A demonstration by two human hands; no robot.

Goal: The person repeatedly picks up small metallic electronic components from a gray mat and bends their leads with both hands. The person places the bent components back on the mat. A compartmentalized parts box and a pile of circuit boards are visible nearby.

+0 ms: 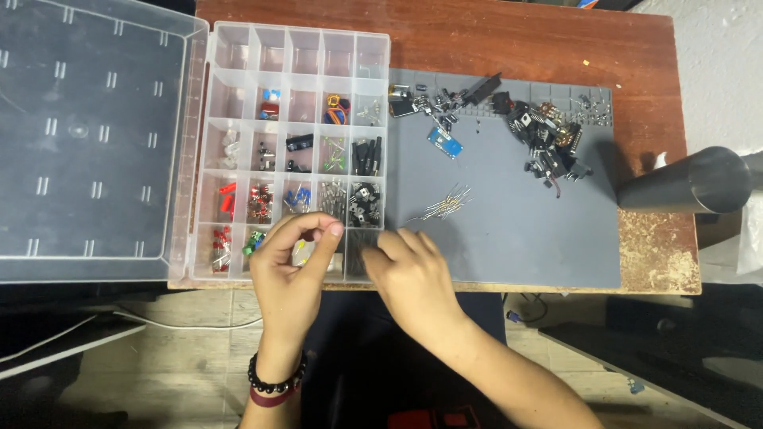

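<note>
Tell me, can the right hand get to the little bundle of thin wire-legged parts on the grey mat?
Probably yes. The right hand lies at the grey mat's near edge, and bare mat separates it from the bundle of thin wire-legged parts.

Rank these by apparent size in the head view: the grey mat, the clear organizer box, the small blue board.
1. Grey mat
2. Clear organizer box, compartment tray only, slightly smaller
3. Small blue board, much the smallest

An electronics hobby workbench: compartmented parts organizer (238, 103), grey work mat (517, 222), loose components (544, 135).
</note>
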